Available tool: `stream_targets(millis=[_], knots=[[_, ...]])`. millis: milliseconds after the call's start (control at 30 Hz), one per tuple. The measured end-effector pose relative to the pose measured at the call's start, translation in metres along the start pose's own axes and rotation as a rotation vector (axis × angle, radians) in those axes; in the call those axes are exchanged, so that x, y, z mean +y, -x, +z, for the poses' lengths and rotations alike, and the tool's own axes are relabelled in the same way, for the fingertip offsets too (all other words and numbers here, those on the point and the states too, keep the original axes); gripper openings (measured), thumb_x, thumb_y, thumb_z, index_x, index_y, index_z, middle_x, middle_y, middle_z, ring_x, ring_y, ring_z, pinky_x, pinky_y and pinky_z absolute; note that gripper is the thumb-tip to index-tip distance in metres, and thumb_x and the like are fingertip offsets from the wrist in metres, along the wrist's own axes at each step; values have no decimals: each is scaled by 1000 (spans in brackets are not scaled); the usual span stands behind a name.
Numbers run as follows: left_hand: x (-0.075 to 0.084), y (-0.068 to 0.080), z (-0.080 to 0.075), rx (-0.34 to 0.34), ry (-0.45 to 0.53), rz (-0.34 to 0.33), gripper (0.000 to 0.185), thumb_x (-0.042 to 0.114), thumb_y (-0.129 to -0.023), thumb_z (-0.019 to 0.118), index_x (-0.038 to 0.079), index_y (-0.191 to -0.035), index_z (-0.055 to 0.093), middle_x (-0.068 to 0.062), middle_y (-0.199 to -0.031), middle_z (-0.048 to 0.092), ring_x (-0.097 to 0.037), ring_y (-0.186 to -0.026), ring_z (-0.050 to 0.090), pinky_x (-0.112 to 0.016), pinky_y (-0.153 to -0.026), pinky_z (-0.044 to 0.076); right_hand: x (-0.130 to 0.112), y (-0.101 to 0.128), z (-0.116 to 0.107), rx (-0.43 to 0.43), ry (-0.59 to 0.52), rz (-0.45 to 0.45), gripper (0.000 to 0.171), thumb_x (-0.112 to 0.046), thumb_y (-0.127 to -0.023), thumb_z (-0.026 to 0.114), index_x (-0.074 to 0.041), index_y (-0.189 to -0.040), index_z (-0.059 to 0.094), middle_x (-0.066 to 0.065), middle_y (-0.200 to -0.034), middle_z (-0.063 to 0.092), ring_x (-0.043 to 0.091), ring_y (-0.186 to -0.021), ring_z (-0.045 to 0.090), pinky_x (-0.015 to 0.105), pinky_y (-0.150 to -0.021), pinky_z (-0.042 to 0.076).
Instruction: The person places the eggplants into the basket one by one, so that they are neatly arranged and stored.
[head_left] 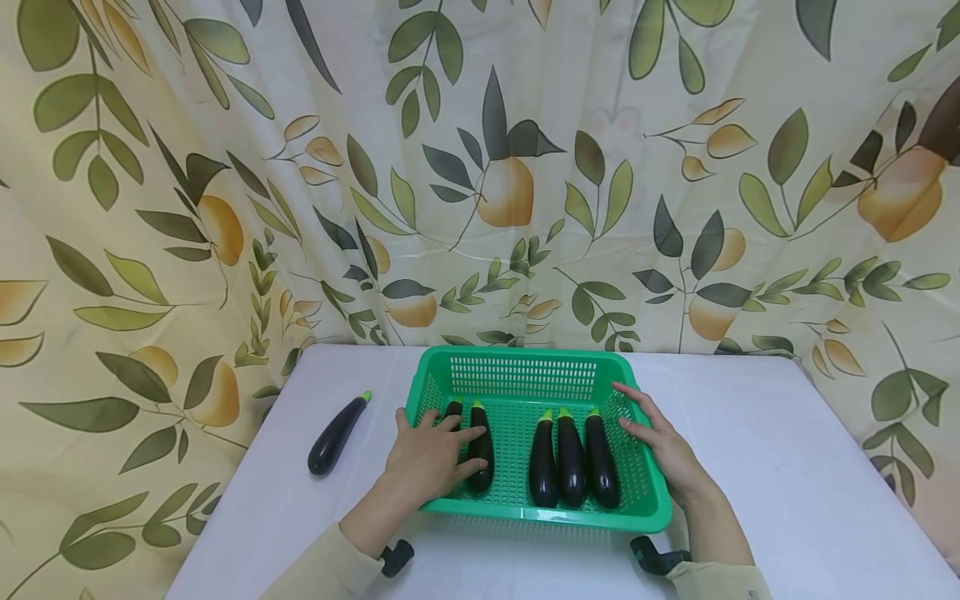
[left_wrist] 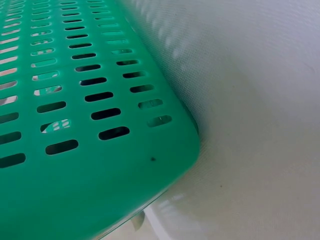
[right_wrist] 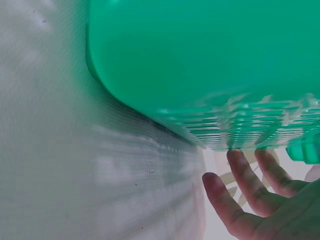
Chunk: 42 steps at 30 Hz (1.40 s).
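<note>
A green slotted basket (head_left: pixel 525 357) stands on a white table (head_left: pixel 787 467). Inside it lie dark purple eggplants with green stems: three side by side on the right (head_left: pixel 571 462) and two on the left. My left hand (head_left: pixel 459 447) reaches over the basket's left rim and lies with spread fingers on one left eggplant (head_left: pixel 486 446); the other (head_left: pixel 453 408) peeks out behind the fingers. With straight fingers, my right hand (head_left: pixel 643 423) rests against the basket's right wall. In the right wrist view its fingers (right_wrist: pixel 250 192) show below the basket's corner (right_wrist: pixel 200 60). The left wrist view holds only the basket wall (left_wrist: pixel 75 100) and table (left_wrist: pixel 250 125).
One more eggplant (head_left: pixel 337 435) lies loose on the table, left of the basket. A leaf-and-fruit patterned curtain (head_left: pixel 480 183) hangs behind and around the table. Bare table surface stretches to the right of the basket.
</note>
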<state>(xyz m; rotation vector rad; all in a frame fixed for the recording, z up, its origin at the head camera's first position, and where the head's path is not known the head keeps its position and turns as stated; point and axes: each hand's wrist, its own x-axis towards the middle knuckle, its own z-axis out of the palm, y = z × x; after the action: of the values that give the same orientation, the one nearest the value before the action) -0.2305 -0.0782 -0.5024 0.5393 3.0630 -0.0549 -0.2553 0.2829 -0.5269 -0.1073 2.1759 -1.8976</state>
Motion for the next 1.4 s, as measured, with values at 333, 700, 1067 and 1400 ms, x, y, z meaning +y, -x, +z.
stream_targets(millis=[333,700,1067,1400], knots=[[0,1,-1,22,25,3,56,70,-97,53,44,-147,56,2,-151,59,-39,-141,49,-82,-107,29,1,1,-1,-1,-2,1,57,-32,-111,43,-34,-164,24,20,-171,13,58,-146,32,64,-98,54],[-6,5,-2,93,150,13,49,63,-97,59,41,-142,62,4,-146,63,-35,-140,51,-83,-107,28,0,0,1,-1,-10,3,56,-31,-111,43,-33,-164,25,19,-172,13,57,-147,32,64,-99,54],[-11,5,-9,135,405,-6,44,54,-99,64,37,-139,66,6,-143,65,-29,-139,51,-75,-109,30,1,1,0,6,-10,6,56,-30,-111,42,-33,-164,24,19,-172,13,57,-147,32,64,-99,53],[-27,11,-22,171,569,12,43,43,-101,66,30,-142,64,8,-143,65,-26,-141,51,-63,-112,41,0,1,0,4,-8,8,55,-29,-111,41,-32,-163,25,20,-171,14,59,-147,32,64,-98,54]])
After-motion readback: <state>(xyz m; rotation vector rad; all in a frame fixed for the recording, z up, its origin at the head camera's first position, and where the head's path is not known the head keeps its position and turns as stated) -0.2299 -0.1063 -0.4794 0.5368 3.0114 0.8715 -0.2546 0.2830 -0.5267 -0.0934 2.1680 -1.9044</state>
